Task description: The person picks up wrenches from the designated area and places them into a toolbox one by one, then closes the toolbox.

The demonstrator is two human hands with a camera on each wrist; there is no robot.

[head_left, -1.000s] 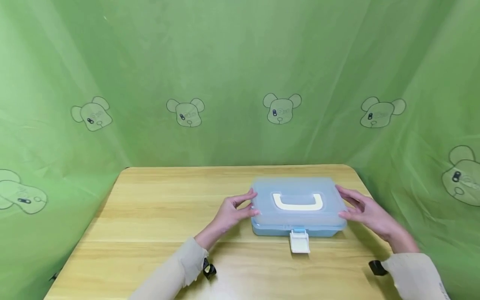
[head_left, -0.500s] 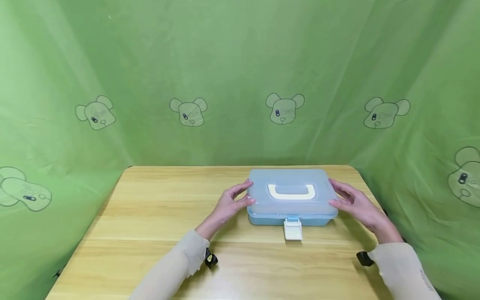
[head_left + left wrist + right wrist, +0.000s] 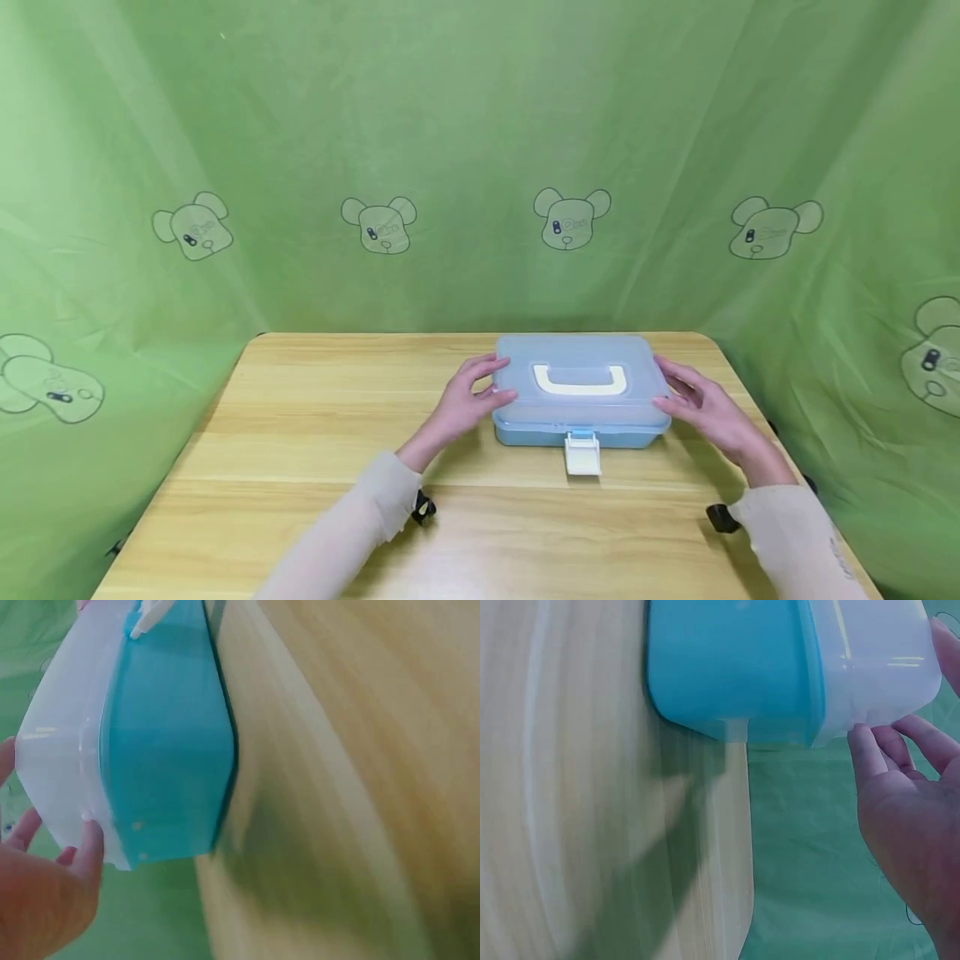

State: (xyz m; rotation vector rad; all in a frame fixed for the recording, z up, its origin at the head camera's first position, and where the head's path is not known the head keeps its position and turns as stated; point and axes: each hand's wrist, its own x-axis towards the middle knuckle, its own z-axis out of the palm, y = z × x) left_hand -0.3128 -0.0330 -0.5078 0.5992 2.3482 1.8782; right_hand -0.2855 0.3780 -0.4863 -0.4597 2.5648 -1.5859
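Observation:
A storage box [image 3: 585, 408] with a blue base and a translucent lid sits at the table's back right. Its lid is down, and a white handle [image 3: 579, 385] lies flat on top. On the front, a white latch [image 3: 582, 456] is swung outward. My left hand [image 3: 465, 400] holds the lid's left end, thumb near the front corner and fingers further back. At the right end, my right hand [image 3: 708, 408] holds the lid the same way. In the right wrist view, that hand's fingertips [image 3: 864, 742] touch the lid's end wall. The box's contents are hidden.
The wooden table [image 3: 322, 417] extends left and in front of the box. A green curtain [image 3: 465, 150] with bear-head prints hangs behind and at both sides. Black wrist devices [image 3: 423, 507] show under the sleeves.
The box has slid back and slightly left with both hands on its ends. In the last half second it has moved only slightly. The latch remains swung outward.

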